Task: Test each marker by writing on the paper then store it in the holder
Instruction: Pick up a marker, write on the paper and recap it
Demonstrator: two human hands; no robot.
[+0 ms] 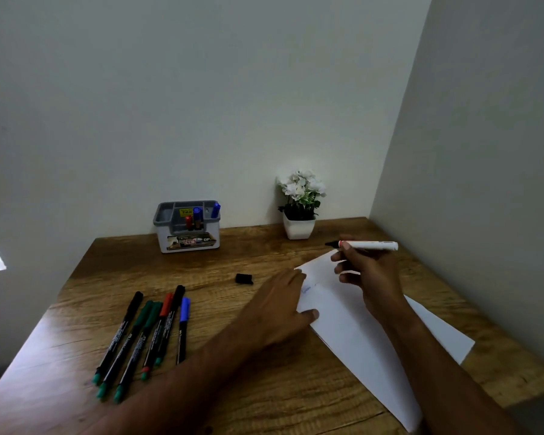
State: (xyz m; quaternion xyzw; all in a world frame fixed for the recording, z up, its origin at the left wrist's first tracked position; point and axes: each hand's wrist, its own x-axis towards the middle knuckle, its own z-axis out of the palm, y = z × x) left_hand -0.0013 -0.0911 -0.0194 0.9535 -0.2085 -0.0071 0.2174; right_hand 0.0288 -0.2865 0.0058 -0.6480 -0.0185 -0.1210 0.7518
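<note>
My right hand grips a white marker with its black tip bare and pointing left, held above the far corner of the white paper. My left hand lies flat on the paper's left edge, fingers straight. A black cap lies on the wooden desk left of the paper. Several thin capped markers, black, green, red and blue, lie side by side at the front left. The grey holder stands at the back wall with a red and two blue markers in it.
A small white pot of white flowers stands at the back, right of the holder. Walls close the desk at the back and the right. A faint blue scribble marks the paper near my left hand.
</note>
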